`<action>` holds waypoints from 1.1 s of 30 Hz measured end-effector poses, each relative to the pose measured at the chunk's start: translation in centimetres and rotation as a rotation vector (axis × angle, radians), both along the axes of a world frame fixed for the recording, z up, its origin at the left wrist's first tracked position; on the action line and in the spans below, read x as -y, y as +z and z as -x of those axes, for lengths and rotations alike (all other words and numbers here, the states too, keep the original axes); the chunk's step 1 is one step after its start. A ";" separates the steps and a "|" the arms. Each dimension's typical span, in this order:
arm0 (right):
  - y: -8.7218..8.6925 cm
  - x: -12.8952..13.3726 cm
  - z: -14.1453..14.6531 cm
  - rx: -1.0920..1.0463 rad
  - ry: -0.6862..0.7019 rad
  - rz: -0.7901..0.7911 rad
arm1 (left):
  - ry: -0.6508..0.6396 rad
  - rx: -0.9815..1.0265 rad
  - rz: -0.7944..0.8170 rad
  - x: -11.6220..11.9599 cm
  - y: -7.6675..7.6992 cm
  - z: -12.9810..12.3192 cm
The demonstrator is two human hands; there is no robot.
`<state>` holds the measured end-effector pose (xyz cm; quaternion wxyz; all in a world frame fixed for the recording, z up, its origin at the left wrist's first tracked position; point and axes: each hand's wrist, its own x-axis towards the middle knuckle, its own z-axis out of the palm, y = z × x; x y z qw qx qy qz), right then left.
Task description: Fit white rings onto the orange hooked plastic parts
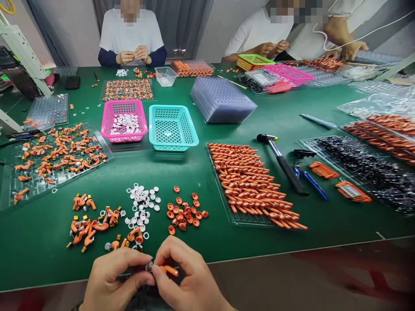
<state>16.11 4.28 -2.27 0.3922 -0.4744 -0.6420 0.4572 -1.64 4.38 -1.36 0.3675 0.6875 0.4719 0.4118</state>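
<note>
Earbud part (169, 270) is sitting between both hands at the table's (181, 172) near edge, its orange stem pointing right. The left hand (118, 276) is pinching a small round silver piece (149, 266) at its end; the right hand's (186, 276) thumb and forefinger are gripping the orange body. White discs (141, 207) and orange caps (184, 211) are lying just beyond.

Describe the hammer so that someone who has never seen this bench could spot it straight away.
On the green table, find the clear tray piled with orange stemmed parts, to the right of the teal basket. The hammer lies slanting just right of that tray. Its silver shaft and thick black grip set it apart from the blue-handled tool beside it.
</note>
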 end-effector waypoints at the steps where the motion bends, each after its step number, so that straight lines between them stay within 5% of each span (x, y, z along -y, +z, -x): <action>1: 0.0 0.0 0.0 0.000 0.001 0.007 | 0.001 0.000 -0.001 0.0 0.0 0.0; 10: 0.1 0.0 0.0 -0.046 0.032 0.070 | 0.019 -0.016 0.053 0.7 -0.5 0.3; 21: 0.9 -0.3 -0.5 -0.244 0.152 0.206 | 0.014 0.009 -0.188 0.7 0.6 -0.2; 26: 0.4 0.1 -0.2 -0.247 0.121 0.159 | 0.057 0.108 -0.013 1.1 0.1 -0.3; 33: -0.2 0.2 -0.3 -0.222 0.062 -0.025 | 0.202 0.521 0.493 1.5 0.2 -1.8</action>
